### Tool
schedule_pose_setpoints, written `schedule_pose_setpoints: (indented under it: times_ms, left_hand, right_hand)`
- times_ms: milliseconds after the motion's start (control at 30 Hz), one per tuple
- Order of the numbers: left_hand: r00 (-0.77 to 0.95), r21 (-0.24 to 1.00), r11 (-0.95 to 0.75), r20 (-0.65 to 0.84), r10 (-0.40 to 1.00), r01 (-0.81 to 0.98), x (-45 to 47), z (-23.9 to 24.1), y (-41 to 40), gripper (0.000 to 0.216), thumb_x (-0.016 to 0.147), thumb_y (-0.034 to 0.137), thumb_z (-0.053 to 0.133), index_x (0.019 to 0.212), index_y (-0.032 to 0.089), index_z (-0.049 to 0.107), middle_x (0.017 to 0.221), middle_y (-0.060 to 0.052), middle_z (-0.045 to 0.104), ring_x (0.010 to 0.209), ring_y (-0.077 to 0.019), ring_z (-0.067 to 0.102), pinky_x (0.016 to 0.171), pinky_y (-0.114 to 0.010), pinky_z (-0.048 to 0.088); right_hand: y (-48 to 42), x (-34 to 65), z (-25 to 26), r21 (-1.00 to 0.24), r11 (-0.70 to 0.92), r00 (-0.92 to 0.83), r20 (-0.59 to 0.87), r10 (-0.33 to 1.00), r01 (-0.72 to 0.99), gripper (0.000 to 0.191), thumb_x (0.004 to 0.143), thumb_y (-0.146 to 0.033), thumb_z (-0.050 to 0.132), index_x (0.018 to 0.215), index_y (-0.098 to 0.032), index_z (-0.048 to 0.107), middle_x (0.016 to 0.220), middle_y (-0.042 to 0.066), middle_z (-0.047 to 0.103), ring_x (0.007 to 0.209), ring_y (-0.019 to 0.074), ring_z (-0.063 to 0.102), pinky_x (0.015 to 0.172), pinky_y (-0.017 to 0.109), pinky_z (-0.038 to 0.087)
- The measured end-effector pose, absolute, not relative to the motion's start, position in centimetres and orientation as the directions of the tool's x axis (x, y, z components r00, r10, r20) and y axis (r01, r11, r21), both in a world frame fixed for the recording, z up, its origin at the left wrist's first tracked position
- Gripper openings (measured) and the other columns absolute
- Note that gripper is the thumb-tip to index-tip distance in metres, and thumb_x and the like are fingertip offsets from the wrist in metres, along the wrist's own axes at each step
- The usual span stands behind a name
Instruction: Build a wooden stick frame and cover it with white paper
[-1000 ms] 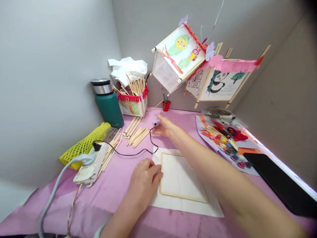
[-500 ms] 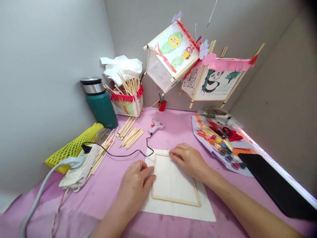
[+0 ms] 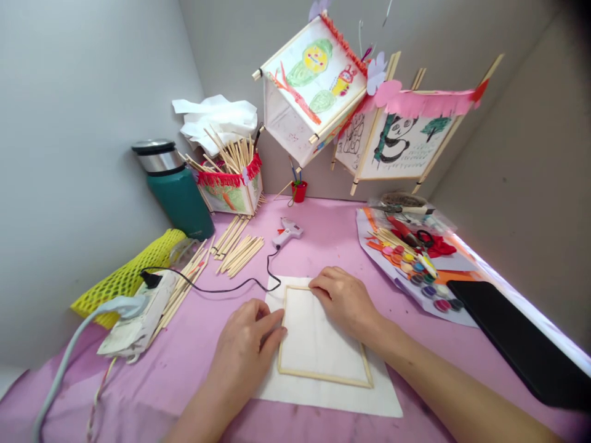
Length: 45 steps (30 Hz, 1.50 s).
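A rectangular frame of thin wooden sticks (image 3: 323,376) lies flat on a white sheet of paper (image 3: 388,394) in front of me. My left hand (image 3: 247,344) pinches the frame's left stick, with thumb and fingertips at its edge. Across the frame's upper right reaches my right hand (image 3: 344,301), its fingers bent and drawn together on the top stick. The right hand hides the upper right corner and much of the right stick. Beyond the paper rests a small hot glue gun (image 3: 289,232), its black cord running left to a white power strip (image 3: 141,320).
Bundles of wooden sticks (image 3: 240,255) lie left of the glue gun, near a teal bottle (image 3: 178,197). Decorated paper lanterns (image 3: 318,80) hang at the back. Paint pots (image 3: 429,292) and tools lie on the right, beside a black phone-like slab (image 3: 512,344).
The view has shifted slightly, so the background sits a little further left. Both hands keep their places on the stick frame, which has not visibly moved on the paper.
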<state>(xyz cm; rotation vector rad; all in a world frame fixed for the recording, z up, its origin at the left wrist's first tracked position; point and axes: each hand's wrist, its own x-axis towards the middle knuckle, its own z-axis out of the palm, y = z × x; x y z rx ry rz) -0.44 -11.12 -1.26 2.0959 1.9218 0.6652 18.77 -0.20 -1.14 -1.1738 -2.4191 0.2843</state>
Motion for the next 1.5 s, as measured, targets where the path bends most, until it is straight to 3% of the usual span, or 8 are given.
schedule_pose_setpoints:
  times_ms: [467,1200,1500]
  left_hand:
    - [0.065,0.437,-0.139,0.180,0.981,0.889,-0.6,-1.2,-11.1,0.026,0.090,0.029,0.049,0.105,0.026,0.069,0.091,-0.006,0.054,0.085,-0.0200,0.053,0.076,-0.037,0.044]
    - [0.084,0.375,-0.153,0.194,0.977,0.914,-0.5,-1.3,-10.9,0.027,0.089,0.029,0.050,0.109,0.027,0.068,0.089,-0.005,0.054,0.083,-0.0196,0.053,0.074,-0.035,0.045]
    - [0.081,0.405,-0.156,0.196,0.977,0.901,-0.6,-1.3,-10.9,0.026,0.088,0.030,0.053,0.109,0.027,0.068,0.089,-0.004,0.054,0.083,-0.0187,0.052,0.074,-0.033,0.043]
  right_hand:
    - [-0.6,17.8,-0.6,-0.330,0.543,-0.492,0.231,0.839,0.772,0.021,0.089,-0.016,0.053,0.079,-0.020,0.070,0.082,0.002,0.065,0.079,0.0144,0.060,0.068,0.025,0.039]
    - [-0.7,17.8,-0.9,-0.258,0.574,-0.521,0.248,0.817,0.777,0.021,0.089,-0.016,0.053,0.074,-0.020,0.068,0.078,0.001,0.062,0.074,0.0136,0.058,0.064,0.025,0.036]
    - [-1.8,18.7,0.6,-0.360,0.614,-0.554,0.264,0.790,0.703,0.012,0.088,-0.020,0.057,0.097,-0.018,0.065,0.097,0.004,0.063,0.081,0.0153,0.059,0.071,0.026,0.040]
